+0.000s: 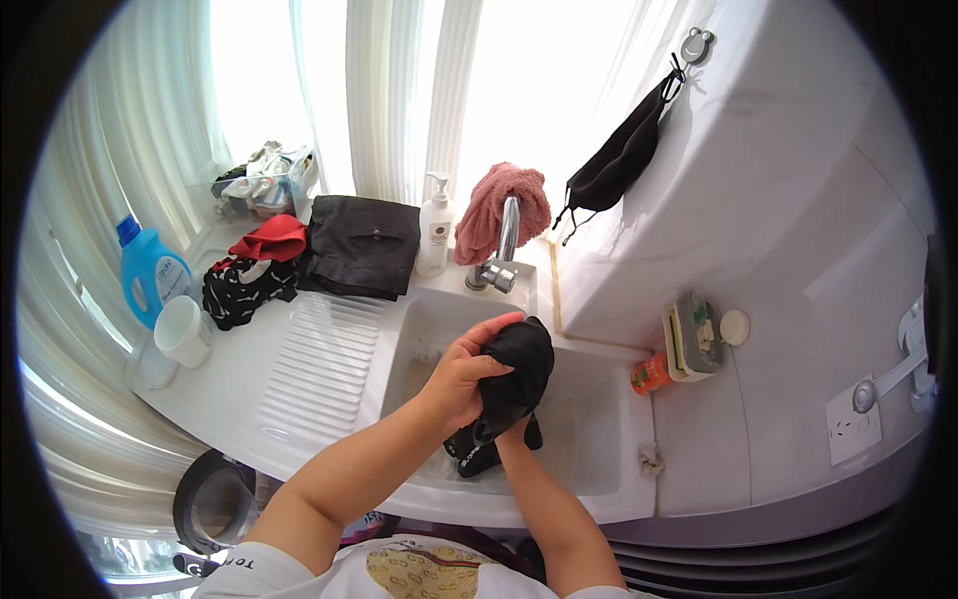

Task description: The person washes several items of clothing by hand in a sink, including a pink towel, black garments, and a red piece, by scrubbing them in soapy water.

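Note:
Above the white sink (609, 439), a black cloth garment (519, 364) is bunched up, and its lower end hangs toward the basin. My left hand (464, 374) grips its left side, thumb across the front and fingers along the top edge. From below, my right hand (516, 431) reaches up behind or inside the cloth; the fabric hides its fingers. More dark fabric (471, 454) hangs under my left hand, low in the basin. Behind the garment stands the chrome faucet (507, 235), with a pink towel (499, 205) draped around it.
Left of the basin lies a ribbed washboard surface (324, 354). Beyond it are folded dark clothing (361, 245), red cloth (269, 240), a blue detergent bottle (152, 270) and a white tub (184, 331). A pump bottle (435, 225) stands behind the sink; a black mask (624, 150) hangs right.

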Motion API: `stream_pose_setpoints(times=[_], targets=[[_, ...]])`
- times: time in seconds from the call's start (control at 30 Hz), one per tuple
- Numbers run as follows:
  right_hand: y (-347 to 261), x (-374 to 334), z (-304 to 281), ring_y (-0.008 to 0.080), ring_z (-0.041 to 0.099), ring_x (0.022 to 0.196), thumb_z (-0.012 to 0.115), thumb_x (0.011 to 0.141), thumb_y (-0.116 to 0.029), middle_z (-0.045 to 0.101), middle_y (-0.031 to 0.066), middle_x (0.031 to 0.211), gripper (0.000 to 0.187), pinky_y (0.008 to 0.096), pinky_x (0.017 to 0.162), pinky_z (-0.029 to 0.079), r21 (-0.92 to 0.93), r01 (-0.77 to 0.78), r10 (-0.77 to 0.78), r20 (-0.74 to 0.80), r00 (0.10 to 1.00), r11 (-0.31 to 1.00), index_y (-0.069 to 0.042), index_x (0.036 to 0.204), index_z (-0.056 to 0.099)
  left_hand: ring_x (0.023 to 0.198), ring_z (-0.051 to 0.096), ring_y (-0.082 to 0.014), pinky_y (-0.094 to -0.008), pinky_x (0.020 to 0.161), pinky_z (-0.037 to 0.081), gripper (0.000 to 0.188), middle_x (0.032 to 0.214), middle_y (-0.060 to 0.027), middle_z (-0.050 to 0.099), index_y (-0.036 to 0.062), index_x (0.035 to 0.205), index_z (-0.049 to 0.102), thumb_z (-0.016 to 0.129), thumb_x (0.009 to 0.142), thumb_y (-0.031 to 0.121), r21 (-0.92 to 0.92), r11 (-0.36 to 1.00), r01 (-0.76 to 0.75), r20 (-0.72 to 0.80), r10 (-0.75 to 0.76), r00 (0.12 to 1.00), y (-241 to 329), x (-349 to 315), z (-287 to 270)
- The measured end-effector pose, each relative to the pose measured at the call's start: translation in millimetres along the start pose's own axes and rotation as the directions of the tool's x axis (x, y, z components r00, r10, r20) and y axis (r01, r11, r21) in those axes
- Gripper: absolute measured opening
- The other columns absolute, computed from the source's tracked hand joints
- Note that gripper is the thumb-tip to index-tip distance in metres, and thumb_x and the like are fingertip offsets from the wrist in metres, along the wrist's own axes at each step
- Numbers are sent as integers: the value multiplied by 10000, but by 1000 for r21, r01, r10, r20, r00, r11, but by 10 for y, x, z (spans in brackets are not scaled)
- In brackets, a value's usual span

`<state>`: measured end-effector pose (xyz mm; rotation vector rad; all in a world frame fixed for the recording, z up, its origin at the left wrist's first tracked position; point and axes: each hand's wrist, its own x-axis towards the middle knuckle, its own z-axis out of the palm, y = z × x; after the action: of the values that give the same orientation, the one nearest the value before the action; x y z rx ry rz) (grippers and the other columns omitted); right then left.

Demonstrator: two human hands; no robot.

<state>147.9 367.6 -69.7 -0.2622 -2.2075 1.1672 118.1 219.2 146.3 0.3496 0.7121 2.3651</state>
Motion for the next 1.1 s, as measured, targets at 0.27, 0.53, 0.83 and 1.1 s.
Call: stream_pose_setpoints(times=[0.27,0.53,0.83,1.1], targets=[[-563,594,-231,188,599,950,684,787,-18,585,94,1119,503,293,843,509,282,-210,284,-253,925,936,-71,1257,514,1308,408,-299,-615,1007,350,694,1446,-138,381,124,1457,310,579,829,2,283,926,249,-438,-106,893,477,-331,-1310],[-1477,724,-6,240,629,993,428,950,-88,604,133,1144,277,358,878,550,906,-261,541,42,840,335,-37,1195,545,1422,198,-369,-636,1078,190,967,1574,-94,159,225,1503,251,488,760,798,-226,860,457,-313,-509,802,-39,-315,-1372],[-2055,820,245,220,601,1080,486,974,-296,587,99,1203,373,382,935,517,935,-354,138,349,927,15,-48,1251,499,1175,558,-260,-449,997,451,466,1281,-90,582,101,1289,548,499,918,378,-287,957,31,-176,-85,981,353,-167,-957],[-2040,825,391,183,587,1108,500,969,-358,574,76,1242,397,365,975,480,757,-640,279,591,757,134,-123,1288,494,1036,633,-282,-450,901,523,382,1146,-145,638,26,1191,582,489,909,266,-74,996,59,-342,-81,936,862,-331,-1412]])
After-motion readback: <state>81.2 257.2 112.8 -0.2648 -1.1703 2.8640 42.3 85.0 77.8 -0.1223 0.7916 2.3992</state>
